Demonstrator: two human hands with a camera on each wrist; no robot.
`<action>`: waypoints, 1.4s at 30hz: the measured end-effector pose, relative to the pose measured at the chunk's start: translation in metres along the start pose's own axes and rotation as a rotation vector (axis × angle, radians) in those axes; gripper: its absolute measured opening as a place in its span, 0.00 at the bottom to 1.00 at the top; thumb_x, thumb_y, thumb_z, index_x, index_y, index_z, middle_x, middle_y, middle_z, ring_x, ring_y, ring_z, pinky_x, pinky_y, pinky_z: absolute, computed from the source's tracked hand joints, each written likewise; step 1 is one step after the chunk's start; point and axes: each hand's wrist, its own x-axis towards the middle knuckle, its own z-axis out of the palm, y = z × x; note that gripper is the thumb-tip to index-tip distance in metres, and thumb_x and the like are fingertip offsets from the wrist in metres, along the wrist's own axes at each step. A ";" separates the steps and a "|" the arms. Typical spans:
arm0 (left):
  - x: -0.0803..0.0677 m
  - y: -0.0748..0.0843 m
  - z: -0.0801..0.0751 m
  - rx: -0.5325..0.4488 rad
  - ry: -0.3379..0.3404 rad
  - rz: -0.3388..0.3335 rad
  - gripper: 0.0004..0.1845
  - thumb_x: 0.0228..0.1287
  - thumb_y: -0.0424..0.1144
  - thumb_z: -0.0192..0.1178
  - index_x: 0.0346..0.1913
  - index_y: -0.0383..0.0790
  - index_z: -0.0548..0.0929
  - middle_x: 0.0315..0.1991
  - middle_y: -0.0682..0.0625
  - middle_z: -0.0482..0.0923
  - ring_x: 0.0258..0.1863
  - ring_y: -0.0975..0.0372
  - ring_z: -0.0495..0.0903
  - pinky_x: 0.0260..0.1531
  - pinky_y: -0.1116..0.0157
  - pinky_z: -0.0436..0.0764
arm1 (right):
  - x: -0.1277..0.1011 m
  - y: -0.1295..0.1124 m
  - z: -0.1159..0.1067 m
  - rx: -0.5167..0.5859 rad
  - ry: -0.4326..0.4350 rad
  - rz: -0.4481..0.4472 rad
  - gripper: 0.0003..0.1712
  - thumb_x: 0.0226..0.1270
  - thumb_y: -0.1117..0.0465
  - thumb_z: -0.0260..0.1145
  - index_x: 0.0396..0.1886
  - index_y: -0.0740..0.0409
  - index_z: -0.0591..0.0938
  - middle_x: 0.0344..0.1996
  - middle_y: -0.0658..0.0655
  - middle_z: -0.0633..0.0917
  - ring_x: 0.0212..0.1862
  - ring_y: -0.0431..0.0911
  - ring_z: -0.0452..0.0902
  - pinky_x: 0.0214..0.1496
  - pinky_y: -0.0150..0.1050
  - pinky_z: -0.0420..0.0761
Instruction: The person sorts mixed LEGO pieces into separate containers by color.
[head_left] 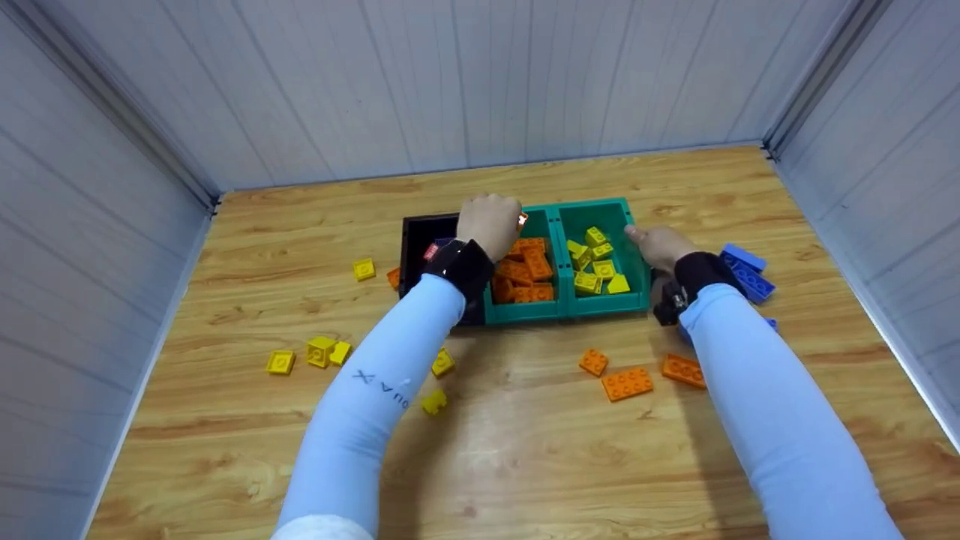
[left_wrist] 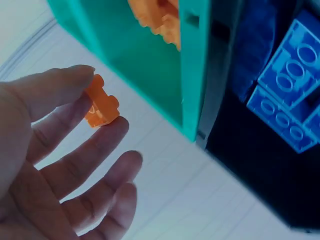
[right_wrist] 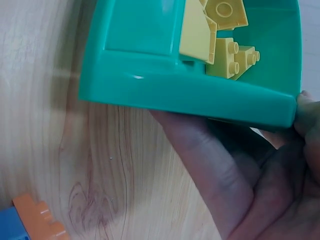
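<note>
The left hand hovers over the row of bins near the table's far edge, and the left wrist view shows it plainly — thumb and forefinger pinch a small orange brick, the other fingers loosely spread below it. That brick hangs just beside the rim of the middle green bin, the one heaped with orange bricks. To its left sits a black bin, and the left wrist view shows blue bricks lying inside it. Over on the right, the right hand is against the outer wall of the other green bin, which holds yellow bricks; the right wrist view shows the palm and fingers pressed along that wall, the thumb tip curling onto the rim at the corner — a steadying grip on the bin. Loose pieces lie scattered across the table: yellow bricks toward the left edge, a few more yellow ones under the left forearm, three orange bricks in front of the bins toward the near edge, and blue bricks just right of the right wrist. White panels wall the table in on three sides.
</note>
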 end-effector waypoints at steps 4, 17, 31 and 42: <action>0.005 0.000 0.007 0.046 -0.061 -0.047 0.15 0.75 0.45 0.55 0.49 0.39 0.86 0.46 0.41 0.84 0.45 0.48 0.80 0.50 0.50 0.77 | 0.000 -0.006 0.001 -0.012 0.000 -0.018 0.44 0.81 0.40 0.30 0.72 0.76 0.58 0.68 0.75 0.63 0.63 0.64 0.62 0.63 0.53 0.64; -0.005 -0.014 0.010 0.018 -0.078 -0.120 0.11 0.75 0.33 0.51 0.42 0.42 0.86 0.48 0.43 0.83 0.52 0.46 0.74 0.57 0.45 0.66 | 0.003 -0.011 -0.001 -0.004 0.015 -0.020 0.38 0.81 0.40 0.31 0.49 0.71 0.72 0.29 0.60 0.71 0.24 0.46 0.65 0.40 0.44 0.69; -0.119 -0.062 -0.007 -0.210 0.127 -0.030 0.03 0.64 0.36 0.66 0.34 0.42 0.88 0.35 0.45 0.83 0.37 0.51 0.76 0.42 0.50 0.69 | 0.006 -0.020 -0.003 -0.024 -0.028 -0.061 0.41 0.82 0.42 0.29 0.75 0.73 0.54 0.73 0.73 0.56 0.71 0.63 0.57 0.67 0.53 0.62; -0.196 -0.085 0.039 -0.392 -0.149 -0.226 0.19 0.60 0.43 0.72 0.50 0.35 0.86 0.44 0.41 0.82 0.43 0.50 0.80 0.46 0.51 0.78 | 0.002 -0.001 -0.013 -0.076 0.033 -0.071 0.43 0.81 0.40 0.26 0.75 0.74 0.54 0.73 0.75 0.53 0.73 0.68 0.48 0.71 0.59 0.57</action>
